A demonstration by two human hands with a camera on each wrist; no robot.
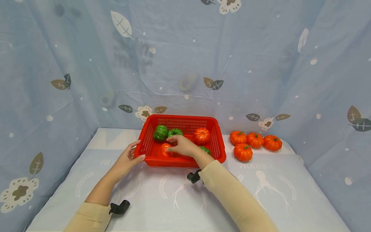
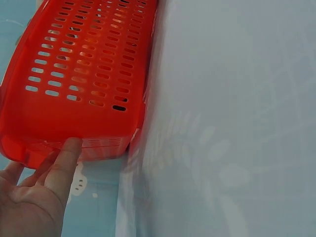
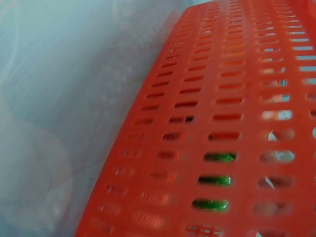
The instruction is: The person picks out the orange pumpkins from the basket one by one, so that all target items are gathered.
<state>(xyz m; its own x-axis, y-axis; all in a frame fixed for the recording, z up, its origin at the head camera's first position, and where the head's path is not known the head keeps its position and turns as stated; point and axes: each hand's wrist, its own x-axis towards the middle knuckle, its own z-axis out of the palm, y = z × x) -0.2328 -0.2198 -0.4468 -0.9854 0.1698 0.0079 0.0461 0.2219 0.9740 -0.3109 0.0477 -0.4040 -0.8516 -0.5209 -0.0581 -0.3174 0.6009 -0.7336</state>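
Observation:
The red plastic basket point(image 1: 181, 163) holds small toy pumpkins. Two green pumpkins point(image 1: 160, 133) sit at its back left, and another green pumpkin point(image 1: 205, 149) is partly hidden by my right forearm. An orange pumpkin point(image 1: 202, 135) lies at the back right. Inside the basket, my right hand point(image 1: 184, 145) reaches over the front-left orange pumpkin point(image 1: 164, 151), thumb overlapping it and forefinger spread apart beyond it. At the basket's left end my left hand point(image 1: 125, 162) touches the rim with extended thumb and fingers; the left wrist view shows these fingers point(image 2: 63, 165) against the end wall.
To the right of the basket, several orange pumpkins point(image 1: 242, 152) stand on the pale patterned tablecloth point(image 1: 156, 199). A blue printed curtain point(image 1: 179, 64) hangs right behind the table. Black wrist cameras point(image 1: 119, 207) jut out from both sleeves.

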